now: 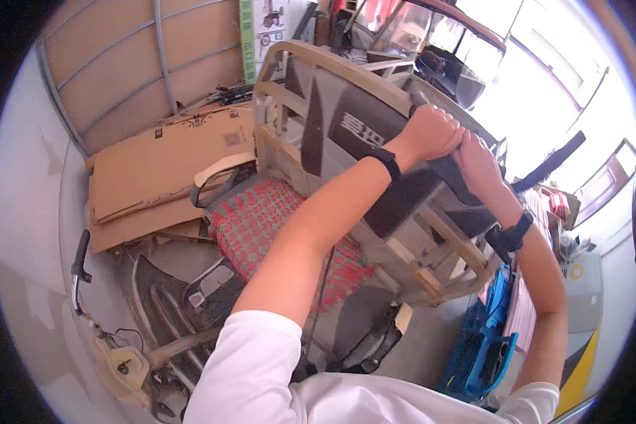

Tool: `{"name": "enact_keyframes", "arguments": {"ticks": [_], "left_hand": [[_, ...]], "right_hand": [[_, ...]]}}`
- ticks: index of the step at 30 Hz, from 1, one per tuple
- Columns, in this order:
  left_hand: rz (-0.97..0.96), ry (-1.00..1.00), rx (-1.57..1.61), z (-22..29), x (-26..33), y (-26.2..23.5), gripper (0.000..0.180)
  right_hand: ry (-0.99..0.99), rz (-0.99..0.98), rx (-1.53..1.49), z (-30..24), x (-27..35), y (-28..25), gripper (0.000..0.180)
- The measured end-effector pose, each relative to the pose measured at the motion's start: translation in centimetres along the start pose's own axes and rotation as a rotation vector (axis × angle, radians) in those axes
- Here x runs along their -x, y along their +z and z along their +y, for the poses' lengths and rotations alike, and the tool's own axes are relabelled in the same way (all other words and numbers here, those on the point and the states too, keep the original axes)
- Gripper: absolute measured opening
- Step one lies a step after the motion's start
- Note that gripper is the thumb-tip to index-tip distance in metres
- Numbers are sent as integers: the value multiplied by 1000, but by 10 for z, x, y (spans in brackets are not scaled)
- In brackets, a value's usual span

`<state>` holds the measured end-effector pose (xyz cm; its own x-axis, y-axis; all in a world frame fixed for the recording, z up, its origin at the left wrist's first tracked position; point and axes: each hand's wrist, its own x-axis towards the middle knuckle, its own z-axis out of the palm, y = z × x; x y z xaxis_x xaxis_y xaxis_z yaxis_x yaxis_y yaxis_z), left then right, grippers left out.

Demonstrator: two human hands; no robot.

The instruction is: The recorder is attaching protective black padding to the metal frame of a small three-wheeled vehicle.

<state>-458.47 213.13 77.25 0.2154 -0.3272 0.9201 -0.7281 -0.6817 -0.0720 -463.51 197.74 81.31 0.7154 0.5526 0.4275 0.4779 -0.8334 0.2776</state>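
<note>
Both my hands meet above the top edge of a beige-framed vehicle body (290, 53) with dark and grey panels. My left hand (432, 132) is a fist with a dark rounded end (418, 100) showing just beyond its knuckles. Against it, my right hand (479, 166) is closed too, and what its fingers hold is hidden. A dark flat part (454, 178) lies below and between the hands. Nearer to me is the vehicle's seat, with a red and green woven cover (261, 219) and a beige-topped armrest (222, 168).
Flattened cardboard (169, 166) leans at the left by the wall. A handlebar grip (83, 254) rises at the near left. Blue plastic parts (484, 346) stand at the lower right. A black arm-like part (555, 161) juts out to the right. Another vehicle (459, 53) stands behind.
</note>
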Motion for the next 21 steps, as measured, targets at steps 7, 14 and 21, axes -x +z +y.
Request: {"name": "enact_keyframes", "arguments": {"ticks": [7,14,21], "left_hand": [[-70,-114,-158,-121,33,-42,29],[-168,-66,-349,-215,52,-83,16],[-308,-160,-429,-341,76,-117,13]], "right_hand": [[-121,-106,70,-46,-135,68,34],[-175,-162,-144,-100,-230,83,40],[-449,-283,-4,-186,-341,90,32]]}}
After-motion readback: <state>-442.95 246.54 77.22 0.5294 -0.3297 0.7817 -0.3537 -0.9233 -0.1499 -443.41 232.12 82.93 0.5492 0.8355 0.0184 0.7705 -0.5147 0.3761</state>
